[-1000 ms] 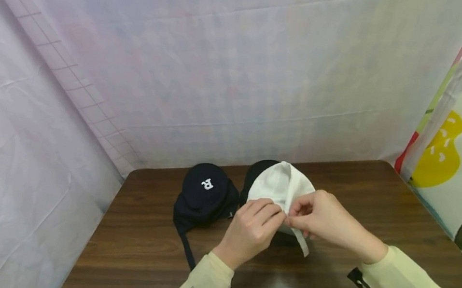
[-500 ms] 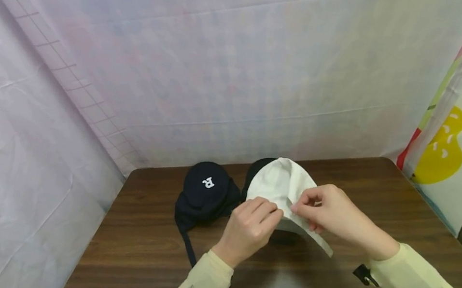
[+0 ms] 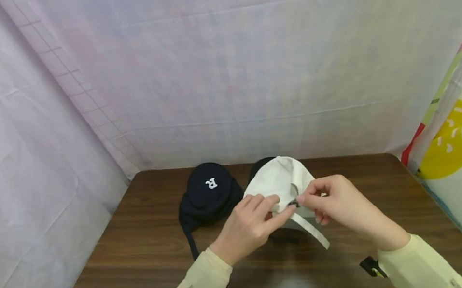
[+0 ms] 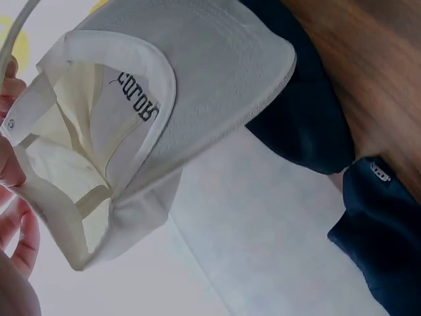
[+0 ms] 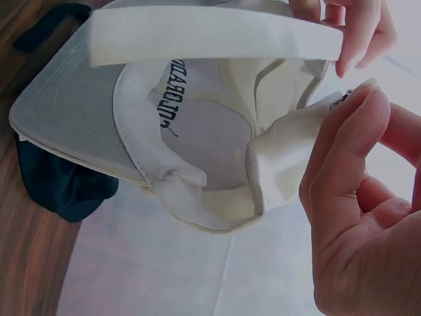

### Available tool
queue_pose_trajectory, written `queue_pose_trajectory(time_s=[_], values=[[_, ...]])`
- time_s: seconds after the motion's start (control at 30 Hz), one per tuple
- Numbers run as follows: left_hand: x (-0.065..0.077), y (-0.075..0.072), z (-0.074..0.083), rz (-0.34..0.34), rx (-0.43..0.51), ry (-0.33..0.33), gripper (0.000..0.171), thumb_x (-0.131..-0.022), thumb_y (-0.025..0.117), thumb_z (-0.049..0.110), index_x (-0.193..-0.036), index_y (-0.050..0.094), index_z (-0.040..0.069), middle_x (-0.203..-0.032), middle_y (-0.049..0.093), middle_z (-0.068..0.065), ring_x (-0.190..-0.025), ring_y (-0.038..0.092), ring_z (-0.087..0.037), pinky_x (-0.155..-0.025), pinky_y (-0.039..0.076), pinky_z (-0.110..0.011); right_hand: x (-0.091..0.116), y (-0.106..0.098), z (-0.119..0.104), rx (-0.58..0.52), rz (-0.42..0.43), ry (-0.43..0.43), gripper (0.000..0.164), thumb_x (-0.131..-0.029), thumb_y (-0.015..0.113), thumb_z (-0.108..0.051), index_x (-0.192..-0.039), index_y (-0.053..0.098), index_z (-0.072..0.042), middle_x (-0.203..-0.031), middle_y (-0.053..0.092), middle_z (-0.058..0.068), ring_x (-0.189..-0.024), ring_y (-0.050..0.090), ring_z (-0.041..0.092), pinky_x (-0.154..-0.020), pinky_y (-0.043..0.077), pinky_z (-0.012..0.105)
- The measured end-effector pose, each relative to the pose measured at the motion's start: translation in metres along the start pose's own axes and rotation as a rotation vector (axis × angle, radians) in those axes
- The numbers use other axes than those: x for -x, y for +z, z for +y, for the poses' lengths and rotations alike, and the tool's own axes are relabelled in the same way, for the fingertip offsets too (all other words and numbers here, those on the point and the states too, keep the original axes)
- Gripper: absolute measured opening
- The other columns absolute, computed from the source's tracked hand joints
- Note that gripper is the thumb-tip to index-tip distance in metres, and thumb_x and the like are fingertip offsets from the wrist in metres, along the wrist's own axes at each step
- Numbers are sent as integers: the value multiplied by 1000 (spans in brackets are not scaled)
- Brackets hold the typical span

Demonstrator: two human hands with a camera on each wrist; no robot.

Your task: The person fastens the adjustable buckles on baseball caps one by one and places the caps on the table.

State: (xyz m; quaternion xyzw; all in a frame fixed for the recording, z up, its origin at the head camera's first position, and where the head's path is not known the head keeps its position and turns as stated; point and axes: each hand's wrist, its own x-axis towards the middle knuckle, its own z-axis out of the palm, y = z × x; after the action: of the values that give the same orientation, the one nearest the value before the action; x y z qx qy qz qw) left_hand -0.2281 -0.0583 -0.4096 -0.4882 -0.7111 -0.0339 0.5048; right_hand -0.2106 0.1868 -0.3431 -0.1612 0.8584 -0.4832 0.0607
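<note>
A white baseball cap [image 3: 272, 176] hangs between both hands above the table, its back opening toward me. My left hand [image 3: 247, 221] pinches the rim where a white strap [image 3: 313, 230] begins; the strap's loose end points right. Thumb and index finger of my right hand [image 3: 343, 205] pinch the other side of the rim, at a small metal buckle [image 5: 341, 99], mostly hidden by the fingertips. Dark lettering [image 4: 138, 95] shows inside the cap, and its brim [image 4: 230, 79] points away from me. In the right wrist view the strap crosses before the cap's opening.
A navy cap [image 3: 207, 187] with a white letter R lies on the left of the brown wooden table [image 3: 147, 249], its strap trailing forward. Another dark cap [image 3: 257, 168] lies behind the white one. A white curtain [image 3: 241, 67] hangs behind the table.
My right hand has shifted right and up along the rim. The strap's loose end has swung out to the right. My left thumb and index finger have spread apart.
</note>
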Motion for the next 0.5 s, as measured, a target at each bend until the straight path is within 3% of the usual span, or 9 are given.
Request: queue_pose_trajectory(time_s=[0.23,0.37,0.5], values=[[1,-4,-3,-66,-1,10,51,-94,54,-2,-137,65,21,-118,61,-10,-76,58,-21,-63,48,-31,-2,-6,1,-39,10,-7,27,-92,75,-31,-85,70,-5,-63,60,11,-55,61,24,-53,56,39],[1,-5,-4,-115,2,15,63,-90,52,-2,-149,52,22,-130,59,-10,-72,55,-19,-64,48,-30,-2,-10,3,-51,18,11,28,-92,75,-31,-87,70,-4,-64,61,11,-56,61,23,-54,56,39],[2,-6,-6,-121,-12,24,69,-88,52,0,-152,47,22,-137,58,-9,-69,52,-18,-65,49,-30,-2,-13,6,-65,25,30,30,-93,74,-31,-89,69,-1,-65,61,11,-56,61,23,-54,56,38]])
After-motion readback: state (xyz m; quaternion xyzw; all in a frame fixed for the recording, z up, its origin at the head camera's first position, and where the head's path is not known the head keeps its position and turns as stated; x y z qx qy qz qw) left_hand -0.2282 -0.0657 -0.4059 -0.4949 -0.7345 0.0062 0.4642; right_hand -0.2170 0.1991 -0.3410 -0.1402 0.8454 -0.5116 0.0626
